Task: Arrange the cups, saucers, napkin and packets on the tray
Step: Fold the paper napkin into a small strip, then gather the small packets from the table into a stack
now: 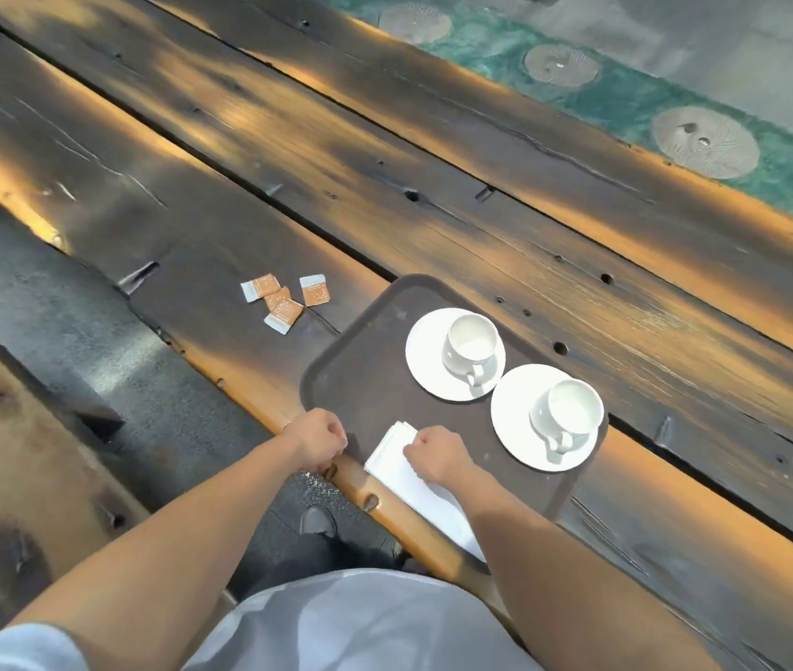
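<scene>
A dark brown tray lies on the wooden table near its front edge. Two white cups stand on white saucers on it: one cup on its saucer toward the middle, the other cup on its saucer at the right end. A folded white napkin lies across the tray's near edge, part of it hanging over the table edge. My right hand rests on the napkin with curled fingers pinching it. My left hand sits with curled fingers at the tray's near left corner. Several orange packets lie on the table left of the tray.
The table is made of dark, worn planks with gaps and knot holes. A wooden bench stands at the lower left. A green patterned carpet runs beyond the table's far edge. My shoe shows on the floor below.
</scene>
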Available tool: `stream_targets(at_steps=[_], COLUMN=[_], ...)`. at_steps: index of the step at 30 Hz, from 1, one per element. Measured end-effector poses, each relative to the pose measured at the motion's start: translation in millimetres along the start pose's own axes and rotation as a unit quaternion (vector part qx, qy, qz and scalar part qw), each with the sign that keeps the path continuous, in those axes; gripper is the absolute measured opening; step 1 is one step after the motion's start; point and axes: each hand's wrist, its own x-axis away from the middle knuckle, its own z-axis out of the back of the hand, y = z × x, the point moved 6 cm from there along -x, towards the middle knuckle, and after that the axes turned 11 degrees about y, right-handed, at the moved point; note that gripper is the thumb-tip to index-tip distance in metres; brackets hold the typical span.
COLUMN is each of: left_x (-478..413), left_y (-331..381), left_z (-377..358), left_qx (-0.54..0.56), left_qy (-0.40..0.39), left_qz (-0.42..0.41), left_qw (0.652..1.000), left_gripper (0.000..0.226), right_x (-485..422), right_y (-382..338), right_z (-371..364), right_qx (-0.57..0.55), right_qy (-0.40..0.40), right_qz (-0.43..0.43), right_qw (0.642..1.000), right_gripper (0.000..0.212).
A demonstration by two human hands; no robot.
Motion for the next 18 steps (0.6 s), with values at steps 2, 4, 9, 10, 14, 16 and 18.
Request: stream_targets(at_steps=[2,4,9,10,14,16,18], left_x=[-7.1,-14.2,-44.4,-52.7,-91.4,-116.1,-138.4], left_y=[-14.7,-31.0,-69.5,-75.4,-93.5,-99.7,-104.8], left_z=[15.2,27.3,61.3,71.8,126.4,158.2,179.8], left_qx=[0.013,0.039,0.066,0.070,0.052,0.041,0.005], left_qy=[0.014,0.028,0.018,0.014,0.034,0.059,0.068], left_qz=[0.011,0.037,0.055,0.052,0.019,-0.022,-0.063], left_qw=[1.000,0.998,0.996,0.996,0.998,0.997,0.996], left_gripper=[0.016,0.017,0.017,0.016,0.018,0.021,0.016], right_x=[-3.1,-7.6,-33.8,-41.5,-74.4,-90.5,-102.4], right_y=[-27.8,-45.4,-89.8,-101.0,-150.2,-182.4,-210.6], right_z=[-10.3,-17.2,-30.4,-32.8,-33.5,-40.9,-48.7], right_qx=[0.029,0.050,0.053,0.052,0.050,0.053,0.070], right_qy=[-0.020,-0.029,-0.026,-0.021,0.035,0.052,0.057], right_qz=[0.042,0.051,0.035,0.030,-0.009,-0.016,-0.024], right_qw=[0.999,0.997,0.998,0.998,0.998,0.997,0.996], right_gripper=[0.021,0.019,0.018,0.018,0.026,0.024,0.026])
